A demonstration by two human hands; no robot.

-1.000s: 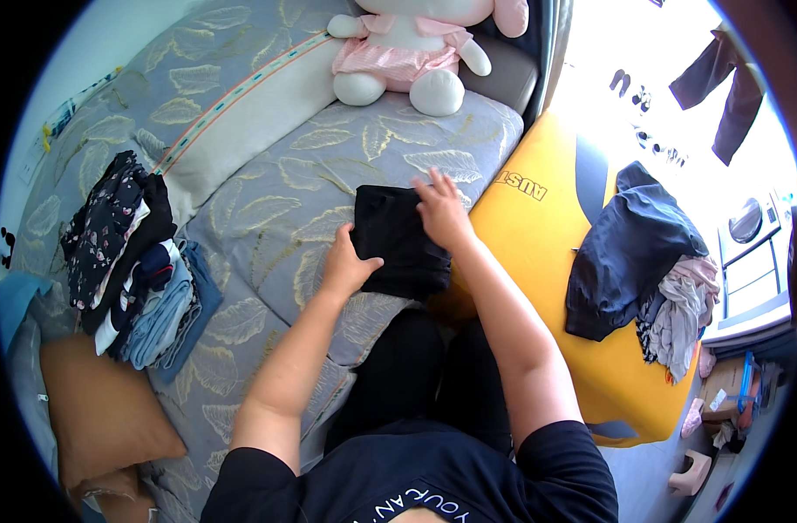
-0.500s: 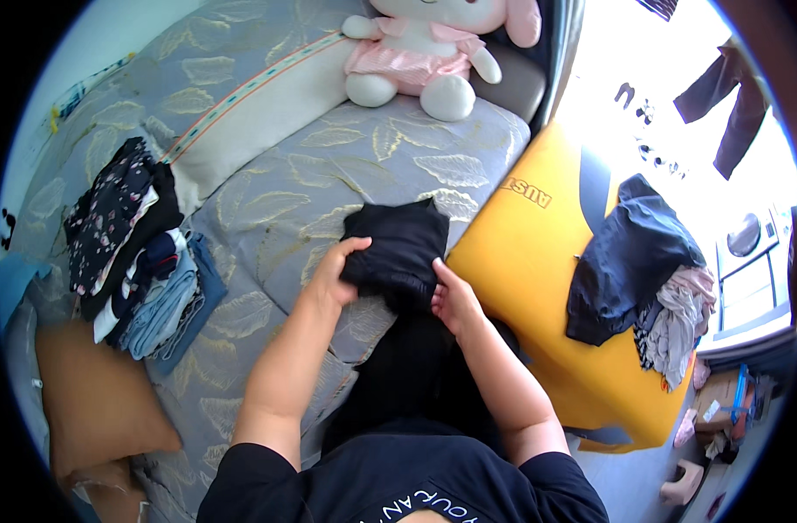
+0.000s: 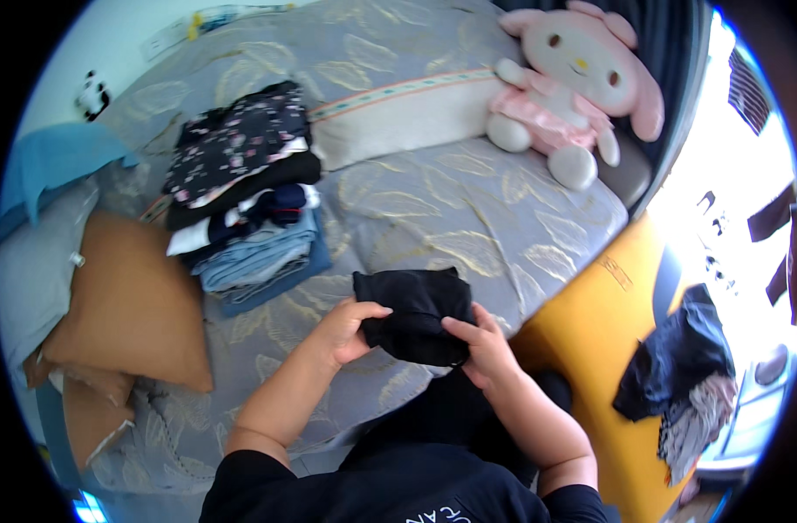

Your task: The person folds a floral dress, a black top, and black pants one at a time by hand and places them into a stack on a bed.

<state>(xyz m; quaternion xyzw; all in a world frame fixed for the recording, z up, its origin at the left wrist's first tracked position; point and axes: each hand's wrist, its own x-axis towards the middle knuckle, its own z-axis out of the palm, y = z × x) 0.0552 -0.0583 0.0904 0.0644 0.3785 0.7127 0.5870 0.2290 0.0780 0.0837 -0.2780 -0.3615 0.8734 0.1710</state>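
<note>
Currently, both hands support one folded black garment [image 3: 416,301] at the near middle of the scene, in front of the torso. The left hand [image 3: 342,331] is clamped on the garment's left edge: thumb on the upper face, fingers curled around the side and partly hidden. The right hand [image 3: 487,349] is clamped on the right edge: thumb on the upper face, fingers along the side. The hands are apart from each other, with the garment spanning the gap. The garment is compact and roughly rectangular, and its near side overlaps the view of the black trousers [image 3: 442,423]. Whether its underside touches the grey cover [image 3: 477,218] cannot be determined.

Left of the garment, on the cover, is a stack of folded clothes. From far to near, it shows a dark floral item [image 3: 241,144], a white and navy item [image 3: 272,209] and light blue denim [image 3: 259,257]. A brown cushion [image 3: 137,305] is positioned left of the stack, near a blue cloth [image 3: 63,161] at the far left.

Behind the stack, a white bolster [image 3: 407,118] extends right toward a seated pink and white plush toy [image 3: 573,105]. At the right, a yellow block [image 3: 582,340] carries a crumpled dark garment [image 3: 673,362], with a pale garment [image 3: 699,423] touching its near side.
</note>
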